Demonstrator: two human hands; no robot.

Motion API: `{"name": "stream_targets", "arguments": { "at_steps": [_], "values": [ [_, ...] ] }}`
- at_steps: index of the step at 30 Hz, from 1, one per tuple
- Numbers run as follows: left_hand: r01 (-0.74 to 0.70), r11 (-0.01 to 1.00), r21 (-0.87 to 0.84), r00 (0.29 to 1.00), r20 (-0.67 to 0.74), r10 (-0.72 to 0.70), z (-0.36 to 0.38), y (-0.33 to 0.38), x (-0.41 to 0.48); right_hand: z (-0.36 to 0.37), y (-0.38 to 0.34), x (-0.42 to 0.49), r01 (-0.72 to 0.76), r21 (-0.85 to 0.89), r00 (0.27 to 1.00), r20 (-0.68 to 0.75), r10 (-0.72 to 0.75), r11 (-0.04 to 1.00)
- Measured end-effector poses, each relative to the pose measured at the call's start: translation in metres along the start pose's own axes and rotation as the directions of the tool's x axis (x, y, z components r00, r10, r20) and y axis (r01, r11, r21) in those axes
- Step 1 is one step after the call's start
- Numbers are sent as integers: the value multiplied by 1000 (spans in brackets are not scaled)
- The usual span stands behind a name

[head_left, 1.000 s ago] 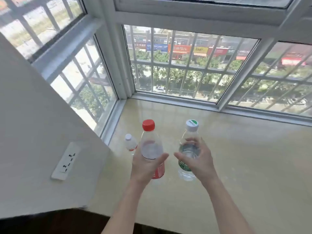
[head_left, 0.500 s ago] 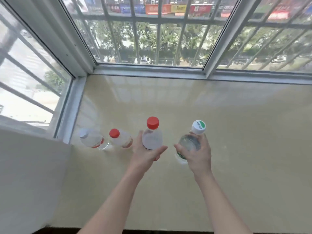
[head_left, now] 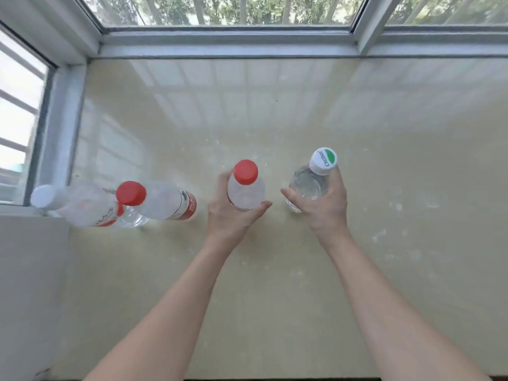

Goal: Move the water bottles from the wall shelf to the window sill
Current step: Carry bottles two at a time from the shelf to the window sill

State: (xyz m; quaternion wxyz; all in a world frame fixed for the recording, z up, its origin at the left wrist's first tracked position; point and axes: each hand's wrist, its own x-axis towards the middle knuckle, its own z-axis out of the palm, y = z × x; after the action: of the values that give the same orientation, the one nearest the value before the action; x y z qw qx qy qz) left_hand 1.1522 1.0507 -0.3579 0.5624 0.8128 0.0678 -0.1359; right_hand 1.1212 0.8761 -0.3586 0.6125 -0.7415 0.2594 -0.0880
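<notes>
I look almost straight down on the beige window sill (head_left: 275, 119). My left hand (head_left: 233, 213) grips a clear bottle with a red cap (head_left: 246, 185), held upright. My right hand (head_left: 321, 204) grips a clear bottle with a white and green cap (head_left: 316, 171), also upright, to the right of the first. Whether either bottle's base touches the sill is hidden by my hands. Two more bottles stand on the sill at the left: one with a red cap (head_left: 162, 200) and one with a white cap (head_left: 79, 204) in the corner.
Grey window frames (head_left: 233, 42) run along the far edge and the left side (head_left: 59, 125) of the sill. A white wall (head_left: 30, 284) rises at the lower left beside the white-capped bottle. Bare sill stretches to the right of my right hand.
My view has tilted down and closer over the sill. Both hands have kept their grip on the bottles and lowered them toward the sill, beside the two standing bottles.
</notes>
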Motion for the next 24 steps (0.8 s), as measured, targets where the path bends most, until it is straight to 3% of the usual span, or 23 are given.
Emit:
{"name": "stream_targets", "arguments": {
  "at_steps": [9, 17, 24],
  "values": [
    [61, 995, 83, 997, 44, -65, 1, -25, 6, 2, 16, -6, -11, -90, 999, -43, 7, 996],
    [37, 991, 128, 999, 12, -39, 6, -36, 6, 1, 34, -12, -17, -256, 996, -90, -7, 966],
    [6, 982, 188, 999, 40, -14, 5, -52, 10, -1, 38, -15, 7, -277, 996, -81, -31, 961]
  ]
}}
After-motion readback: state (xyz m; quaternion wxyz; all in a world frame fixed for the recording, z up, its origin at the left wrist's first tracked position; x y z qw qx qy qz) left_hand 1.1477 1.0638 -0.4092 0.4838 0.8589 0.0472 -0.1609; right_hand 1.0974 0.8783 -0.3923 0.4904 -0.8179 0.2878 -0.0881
